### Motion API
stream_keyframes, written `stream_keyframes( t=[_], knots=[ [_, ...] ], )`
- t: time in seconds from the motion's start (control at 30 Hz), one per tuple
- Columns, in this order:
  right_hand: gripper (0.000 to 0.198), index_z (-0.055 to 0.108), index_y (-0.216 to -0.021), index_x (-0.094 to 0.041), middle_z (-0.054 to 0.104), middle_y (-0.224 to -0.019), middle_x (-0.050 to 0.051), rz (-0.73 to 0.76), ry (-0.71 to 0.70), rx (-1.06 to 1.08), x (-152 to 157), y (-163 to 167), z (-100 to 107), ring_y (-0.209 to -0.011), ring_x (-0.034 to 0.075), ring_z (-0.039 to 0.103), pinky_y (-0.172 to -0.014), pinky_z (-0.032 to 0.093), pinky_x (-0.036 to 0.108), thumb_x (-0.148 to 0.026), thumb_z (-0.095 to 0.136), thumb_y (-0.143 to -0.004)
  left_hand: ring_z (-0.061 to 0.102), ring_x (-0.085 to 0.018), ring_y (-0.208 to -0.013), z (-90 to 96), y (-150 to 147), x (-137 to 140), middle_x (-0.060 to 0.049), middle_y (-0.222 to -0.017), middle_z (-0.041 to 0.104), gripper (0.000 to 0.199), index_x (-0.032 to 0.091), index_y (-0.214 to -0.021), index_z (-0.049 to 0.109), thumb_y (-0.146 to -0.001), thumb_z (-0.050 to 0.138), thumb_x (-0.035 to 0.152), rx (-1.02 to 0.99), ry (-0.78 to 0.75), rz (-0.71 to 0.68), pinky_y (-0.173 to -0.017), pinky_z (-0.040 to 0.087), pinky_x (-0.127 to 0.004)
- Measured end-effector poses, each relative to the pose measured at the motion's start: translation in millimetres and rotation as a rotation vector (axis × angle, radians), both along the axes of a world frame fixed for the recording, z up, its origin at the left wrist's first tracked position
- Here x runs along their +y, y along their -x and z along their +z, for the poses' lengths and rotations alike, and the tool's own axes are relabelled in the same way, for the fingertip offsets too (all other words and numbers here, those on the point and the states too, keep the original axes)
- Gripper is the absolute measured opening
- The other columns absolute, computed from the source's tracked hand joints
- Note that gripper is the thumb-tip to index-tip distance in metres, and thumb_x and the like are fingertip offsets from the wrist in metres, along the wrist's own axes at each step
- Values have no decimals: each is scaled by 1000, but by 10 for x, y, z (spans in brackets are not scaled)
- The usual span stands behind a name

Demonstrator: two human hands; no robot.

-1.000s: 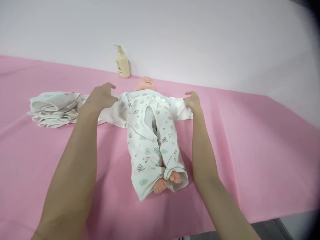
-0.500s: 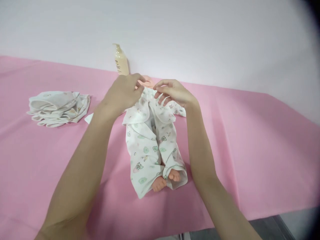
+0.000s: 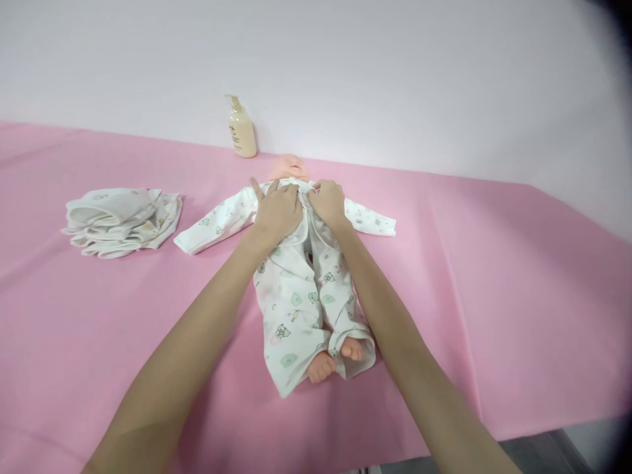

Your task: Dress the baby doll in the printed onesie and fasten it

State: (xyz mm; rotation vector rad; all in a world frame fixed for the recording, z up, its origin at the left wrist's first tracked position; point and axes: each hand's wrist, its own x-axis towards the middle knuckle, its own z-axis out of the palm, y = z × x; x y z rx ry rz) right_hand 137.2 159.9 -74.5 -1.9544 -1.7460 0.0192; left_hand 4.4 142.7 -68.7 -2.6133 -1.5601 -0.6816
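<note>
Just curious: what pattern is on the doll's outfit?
White romper with small green bears, in the head view.

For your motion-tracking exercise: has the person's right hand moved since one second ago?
Yes. The right hand has come inward from the garment's outspread sleeve to the doll's chest, beside the left hand.

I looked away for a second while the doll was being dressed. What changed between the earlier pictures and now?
Both hands came in from the spread sleeves to the doll's chest: the left hand and right hand now press the two front flaps of the romper together below the chin. The sleeves lie out flat again. The folded clothes, lotion bottle and pink sheet stayed put.
</note>
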Motion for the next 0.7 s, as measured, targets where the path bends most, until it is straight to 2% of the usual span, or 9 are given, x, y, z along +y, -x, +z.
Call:
stream_keyframes(
  t=[0.07,0.17,0.3,0.4,0.57,0.7],
  knots=[
    [36,72,-111,-12,71,-117,15,21,1,29,26,-56,-7,-112,29,63,-99,47,37,-16,44,-89,50,-33,-135,16,-11,6,-20,-127,67,44,11,-122,65,-93,32,16,35,-18,-49,-118,30,-54],
    [34,72,-106,-12,73,-111,14,15,-6,58,53,-105,-3,-108,26,65,-97,48,33,-12,45,-85,63,-31,-117,36,-37,24,-18,-122,70,43,12,-118,68,-90,36,17,21,28,-24,-100,47,-41],
    [31,71,-97,-13,70,-92,8,-13,52,216,88,-97,28,-91,21,66,-84,52,29,-15,41,-89,68,-34,-105,23,-71,58,-15,-111,74,40,18,-109,73,-94,38,29,-56,8,170,-87,49,-41],
    [33,70,-93,-16,67,-86,6,-22,55,306,90,-71,75,-84,20,64,-78,53,29,-16,37,-91,67,-34,-103,-5,-83,79,-14,-110,74,38,18,-105,72,-95,39,34,-135,0,222,-85,48,-41],
    [30,70,-88,-17,70,-89,12,-43,89,257,42,-63,143,-93,25,67,-83,53,32,-20,40,-92,64,-31,-110,-16,-73,91,-13,-118,71,36,18,-104,71,-96,38,29,-182,-2,192,-87,48,-37],
    [30,70,-105,-10,71,-111,17,20,48,83,38,-31,86,-110,28,65,-97,49,35,-22,45,-95,66,-31,-109,-5,-52,155,-12,-114,73,37,19,-108,72,-97,40,33,-183,23,183,-90,48,-38]
  ],
)
